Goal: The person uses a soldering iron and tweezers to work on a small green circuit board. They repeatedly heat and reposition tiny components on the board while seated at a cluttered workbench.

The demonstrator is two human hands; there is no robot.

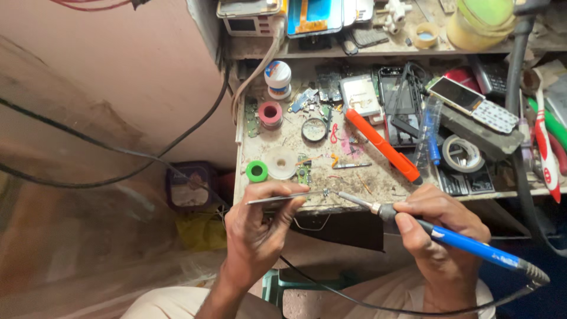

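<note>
Head view: a person sits at a cluttered phone-repair bench and looks down at both bare hands, which are held just off the bench's near edge.
Left hand [254,227]: closed in a pinch around metal tweezers [283,198], thumb on top and fingers curled beneath, so the thin tips point right toward the other hand.
Tweezer tips: they seem to grip a tiny part, too small to identify, held in the air between the hands.
Right hand [440,233]: wrapped firmly around a blue-handled soldering iron [466,243], gripped near the front of the handle like a pen, probably for fine control.
Iron tip: it slants up and left and meets the tweezer tips, so the heat lands exactly on the pinched part.
Iron cord: a black cable leaves the handle's rear, to the right of the right hand, and loops below both wrists.
Workbench [378,183]: a scarred, dusty top just beyond the knuckles.
Just beyond the left hand: a green spool [256,171] and a pale solder reel [282,163], within easy reach.
Beyond the right hand: an orange-handled tool [384,146] lies diagonally, with a roll of tape [463,153] to its right.
Farther back: a red spool [271,114], a small white jar [277,78], a round lens [313,129] and opened phone parts [472,103].
</note>
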